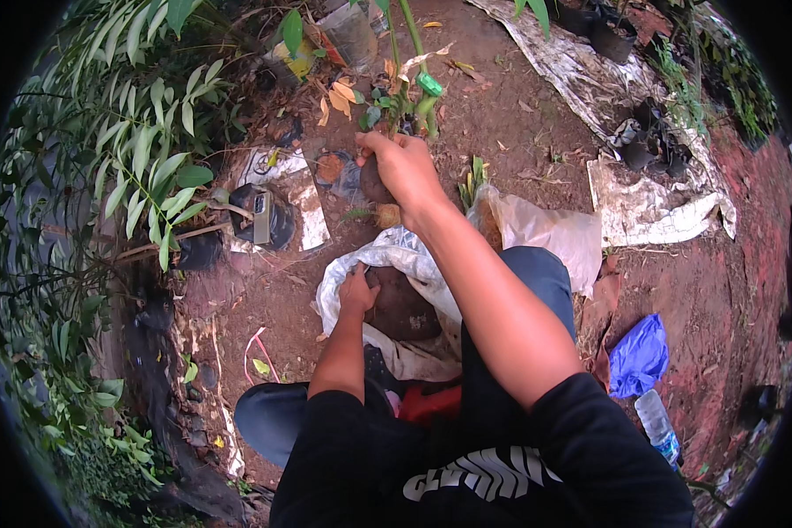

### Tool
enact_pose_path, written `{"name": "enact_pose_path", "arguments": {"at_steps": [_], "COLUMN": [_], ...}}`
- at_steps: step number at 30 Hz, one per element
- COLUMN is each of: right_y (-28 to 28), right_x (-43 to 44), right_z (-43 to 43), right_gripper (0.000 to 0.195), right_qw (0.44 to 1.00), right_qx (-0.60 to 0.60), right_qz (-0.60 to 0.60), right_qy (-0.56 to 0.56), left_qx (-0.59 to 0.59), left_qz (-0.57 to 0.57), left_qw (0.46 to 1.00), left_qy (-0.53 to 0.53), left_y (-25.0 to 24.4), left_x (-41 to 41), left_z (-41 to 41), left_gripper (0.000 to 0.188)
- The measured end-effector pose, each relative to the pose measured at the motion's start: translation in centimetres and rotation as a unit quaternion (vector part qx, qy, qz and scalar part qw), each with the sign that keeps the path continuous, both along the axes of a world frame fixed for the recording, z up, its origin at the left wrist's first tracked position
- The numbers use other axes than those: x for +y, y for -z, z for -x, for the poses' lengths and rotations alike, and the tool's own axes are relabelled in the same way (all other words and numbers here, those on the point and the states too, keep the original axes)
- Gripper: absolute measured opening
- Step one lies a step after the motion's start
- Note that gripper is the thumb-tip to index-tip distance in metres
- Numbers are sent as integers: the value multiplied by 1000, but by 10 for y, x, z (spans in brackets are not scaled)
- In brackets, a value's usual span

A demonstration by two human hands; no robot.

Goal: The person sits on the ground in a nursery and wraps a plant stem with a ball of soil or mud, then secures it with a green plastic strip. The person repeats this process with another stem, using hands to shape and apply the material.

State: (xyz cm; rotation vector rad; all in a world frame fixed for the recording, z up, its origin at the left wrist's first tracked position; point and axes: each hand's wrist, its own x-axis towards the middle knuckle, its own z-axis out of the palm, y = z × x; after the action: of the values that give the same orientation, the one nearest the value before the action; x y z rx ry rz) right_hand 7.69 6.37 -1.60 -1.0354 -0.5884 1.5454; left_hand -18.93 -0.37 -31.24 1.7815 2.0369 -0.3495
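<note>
A white woven sack (335, 280) stands before me with its top rolled down, and dark brown soil (402, 307) shows inside. My left hand (359, 292) is at the sack's left inner rim, thumb and forefinger spread apart; its other fingers are partly hidden. Farther out, my right hand (406, 168) is reached forward with curled fingers beside the base of a green-stemmed plant (428, 109). Whether anything is between those fingers is hidden. A green plastic clip (429, 84) is on one plant stem. Under the right hand lies a dark rounded thing, mostly covered.
A black plant bag (284, 221) with a small boxlike device (262, 218) stands at left, near leafy branches (148, 152). Right of the sack are a translucent plastic bag (548, 228), a blue plastic bag (640, 356) and a plastic bottle (657, 422). Dirty white sheeting (653, 204) lies farther right.
</note>
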Motion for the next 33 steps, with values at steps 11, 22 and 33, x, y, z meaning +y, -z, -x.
{"name": "enact_pose_path", "arguments": {"at_steps": [11, 22, 33], "right_y": [10, 17, -7], "right_x": [8, -1, -15], "right_z": [4, -11, -28], "right_gripper": [24, 22, 19], "right_qw": [1000, 1000, 997], "right_qx": [5, -14, 79], "right_qz": [-10, -8, -13], "right_qy": [6, 8, 21], "left_qx": [62, 133, 50], "left_qz": [-21, -82, -149], "left_qw": [997, 987, 955], "left_qy": [35, 28, -251], "left_y": [-25, -29, -37], "left_x": [-34, -61, -46], "left_z": [-40, -75, -42], "left_gripper": [58, 45, 51]}}
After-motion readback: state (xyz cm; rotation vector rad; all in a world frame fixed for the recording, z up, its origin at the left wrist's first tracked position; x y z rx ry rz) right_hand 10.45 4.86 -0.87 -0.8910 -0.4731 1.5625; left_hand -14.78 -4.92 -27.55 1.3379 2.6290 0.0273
